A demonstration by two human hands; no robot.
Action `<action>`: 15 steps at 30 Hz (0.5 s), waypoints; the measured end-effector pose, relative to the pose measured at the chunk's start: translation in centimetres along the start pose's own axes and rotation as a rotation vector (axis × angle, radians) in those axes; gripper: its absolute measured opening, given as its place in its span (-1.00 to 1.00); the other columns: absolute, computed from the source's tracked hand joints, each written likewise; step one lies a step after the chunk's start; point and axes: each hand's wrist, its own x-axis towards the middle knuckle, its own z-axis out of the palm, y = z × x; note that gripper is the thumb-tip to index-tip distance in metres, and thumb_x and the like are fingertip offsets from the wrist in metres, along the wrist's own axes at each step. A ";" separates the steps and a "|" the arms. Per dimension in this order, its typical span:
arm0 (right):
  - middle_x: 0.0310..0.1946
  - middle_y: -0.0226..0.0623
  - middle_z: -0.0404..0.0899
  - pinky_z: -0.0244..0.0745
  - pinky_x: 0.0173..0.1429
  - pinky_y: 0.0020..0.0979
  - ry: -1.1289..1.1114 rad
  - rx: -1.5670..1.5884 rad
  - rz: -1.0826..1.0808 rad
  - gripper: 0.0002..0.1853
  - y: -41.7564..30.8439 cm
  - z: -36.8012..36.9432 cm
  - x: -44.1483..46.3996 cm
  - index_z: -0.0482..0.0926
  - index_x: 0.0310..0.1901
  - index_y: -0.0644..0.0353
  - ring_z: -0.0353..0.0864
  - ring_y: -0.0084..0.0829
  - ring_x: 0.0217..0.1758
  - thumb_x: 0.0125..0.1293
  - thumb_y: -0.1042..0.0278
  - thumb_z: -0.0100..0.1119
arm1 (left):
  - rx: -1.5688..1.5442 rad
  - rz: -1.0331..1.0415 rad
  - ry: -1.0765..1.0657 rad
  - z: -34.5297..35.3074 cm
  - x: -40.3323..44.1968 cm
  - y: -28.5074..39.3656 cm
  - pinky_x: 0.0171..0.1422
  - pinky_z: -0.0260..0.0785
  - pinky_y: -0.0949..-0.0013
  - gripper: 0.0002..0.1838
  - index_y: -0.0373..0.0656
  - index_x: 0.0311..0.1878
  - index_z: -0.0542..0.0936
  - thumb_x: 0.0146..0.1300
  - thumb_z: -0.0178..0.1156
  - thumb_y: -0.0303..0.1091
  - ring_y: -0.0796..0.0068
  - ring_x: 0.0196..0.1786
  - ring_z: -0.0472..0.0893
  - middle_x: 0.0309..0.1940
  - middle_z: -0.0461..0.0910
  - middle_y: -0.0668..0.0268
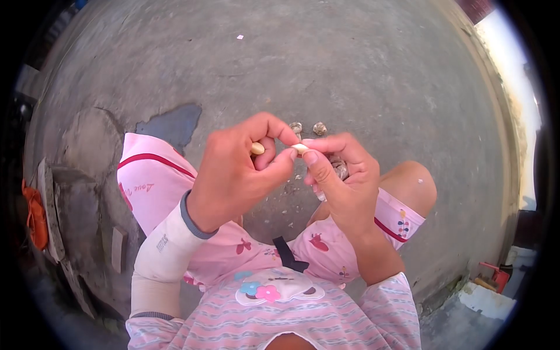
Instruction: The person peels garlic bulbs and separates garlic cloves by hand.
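Observation:
A pale peeled garlic clove (pixel 300 148) is pinched between the fingertips of both hands, which meet in front of my knees. My left hand (pixel 242 166) closes its thumb and forefinger on one end, and a second clove (pixel 257 148) is tucked in its curled fingers. The thumb and forefinger of my right hand (pixel 344 184) grip the other end. Partly hidden within my right hand is a papery, brownish garlic bulb (pixel 340 169). Just beyond my fingers, one garlic bulb (pixel 319 129) lies on the floor with another (pixel 296 127) beside it, partly covered by my left hand.
Small peel scraps (pixel 284 194) lie on the grey concrete floor (pixel 350 64) between my legs. An orange item (pixel 35 216) is at the far left near broken slabs (pixel 79 213). A red-handled object (pixel 496 276) stands at the lower right. A dark patch (pixel 172 128) marks the floor.

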 end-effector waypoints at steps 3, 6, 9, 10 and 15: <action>-0.36 -0.34 0.60 0.40 -0.41 -0.63 0.005 -0.001 -0.026 -0.90 0.0 0.0 0.0 0.56 -0.18 0.29 0.50 -0.69 -0.46 0.30 0.49 0.18 | -0.037 -0.048 -0.017 -0.2 0.1 0.2 -0.49 -0.05 0.64 -0.91 -0.27 -0.26 0.58 0.14 0.18 -0.57 0.87 -0.58 0.12 -0.69 0.16 0.65; -0.37 -0.35 0.59 0.43 -0.39 -0.62 0.021 0.028 -0.019 -0.90 -0.3 0.1 0.0 0.56 -0.18 0.30 0.51 -0.68 -0.46 0.30 0.50 0.18 | -0.084 -0.075 -0.020 -0.3 0.1 0.7 -0.50 -0.05 0.64 -0.93 -0.27 -0.28 0.58 0.15 0.17 -0.58 0.88 -0.58 0.12 -0.69 0.16 0.66; -0.37 -0.35 0.60 0.45 -0.39 -0.62 0.035 0.018 -0.035 -0.90 -0.1 -0.1 0.0 0.57 -0.19 0.29 0.52 -0.68 -0.45 0.29 0.51 0.19 | -0.088 -0.062 -0.035 -0.5 0.2 0.7 -0.50 -0.06 0.64 -0.93 -0.27 -0.28 0.58 0.16 0.17 -0.57 0.88 -0.59 0.12 -0.70 0.16 0.67; -0.37 -0.35 0.60 0.45 -0.40 -0.62 0.037 0.009 -0.046 -0.91 0.0 -0.1 0.0 0.57 -0.19 0.29 0.52 -0.68 -0.44 0.29 0.51 0.19 | -0.081 -0.055 -0.042 -0.5 0.2 0.5 -0.50 -0.06 0.64 -0.93 -0.27 -0.28 0.58 0.16 0.17 -0.56 0.88 -0.59 0.12 -0.70 0.16 0.67; -0.40 -0.36 0.59 0.50 -0.39 -0.62 0.052 -0.109 -0.054 -0.91 -0.3 0.2 -0.3 0.58 -0.21 0.27 0.54 -0.68 -0.40 0.26 0.55 0.22 | -0.024 -0.009 0.012 -0.1 0.1 -0.2 -0.54 -0.09 0.60 -0.93 -0.27 -0.29 0.59 0.14 0.20 -0.53 0.86 -0.61 0.13 -0.72 0.16 0.65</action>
